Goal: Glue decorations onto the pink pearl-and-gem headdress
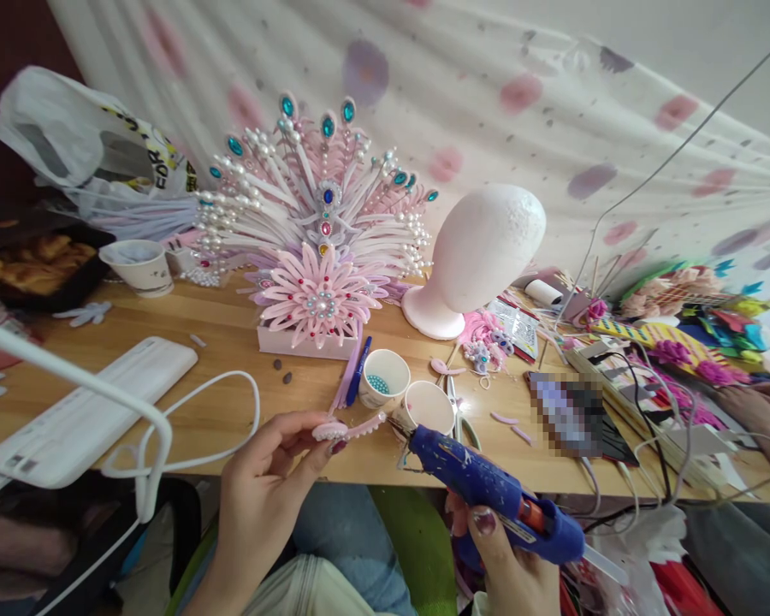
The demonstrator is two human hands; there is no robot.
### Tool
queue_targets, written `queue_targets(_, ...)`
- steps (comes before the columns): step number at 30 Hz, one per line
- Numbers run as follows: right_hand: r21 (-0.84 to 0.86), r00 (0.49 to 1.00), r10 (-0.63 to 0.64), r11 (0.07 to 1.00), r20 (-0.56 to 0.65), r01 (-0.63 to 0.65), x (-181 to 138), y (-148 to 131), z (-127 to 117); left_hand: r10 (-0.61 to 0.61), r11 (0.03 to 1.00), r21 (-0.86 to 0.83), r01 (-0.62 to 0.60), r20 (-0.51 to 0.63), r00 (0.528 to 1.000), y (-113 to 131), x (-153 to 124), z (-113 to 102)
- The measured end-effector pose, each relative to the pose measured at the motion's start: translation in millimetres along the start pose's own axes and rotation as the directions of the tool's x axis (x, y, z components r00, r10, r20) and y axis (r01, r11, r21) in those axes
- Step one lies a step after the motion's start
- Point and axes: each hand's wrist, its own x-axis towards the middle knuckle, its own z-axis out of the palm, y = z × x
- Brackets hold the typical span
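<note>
- Two hands meet over the near edge of the wooden table (231,342): the left hand (266,488) pinches a small pink foam piece (350,427) between thumb and fingertips, and the right hand (506,560) is wrapped around the grip of a blue glue gun (494,492).
- The pink foam piece is a thin curved strip with a rounded end at the fingers; it hangs just above the table edge, and the glue gun's nozzle sits right at its far end.
- Just beyond the nozzle stand two paper cups: one (429,407) close to the gun's tip, another (383,378) beside it with small teal beads inside.
- A blue pen (359,370) and a lilac stick lie next to the bead cup, and scissors (455,409) lie to the right of the cups.
- Farther back stands a pink headdress (314,231) of foam petals, pearls and teal stones on a white base.
- To its right is a white foam head (481,252).
- On the left lie a white lamp base (90,411) with its cord and a paper bowl (138,267).
- On the right, a pile of coloured foam scraps (673,342) and cables covers the table, where another person's hand (767,419) rests at the edge of view.
</note>
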Motion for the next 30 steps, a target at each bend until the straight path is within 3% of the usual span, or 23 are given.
queue_targets(10, 0.023, 1.0, -0.004, 1.0, 0.024, 0.003, -3, 1, -6, 0.055, 0.997, 0.047, -0.056, 0.012, 0.998, -2, 1, -3)
queue_targets(22, 0.032, 0.994, -0.019, 0.999, 0.111, 0.016, 2, -19, 7, -0.001, 1.0, 0.025, 0.0, 0.025, 1.0, 0, -1, -3)
queue_targets(27, 0.102, 0.998, 0.027, 0.994, 0.05, -0.032, 0, -27, 12, -0.023, 1.0, -0.003, 0.023, 0.032, 0.999, 1, 0, -4)
queue_targets(30, 0.118, 0.992, 0.031, 0.992, 0.119, -0.045, 1, -34, 12, -0.032, 0.999, 0.009, 0.031, 0.031, 0.999, 3, 0, -3)
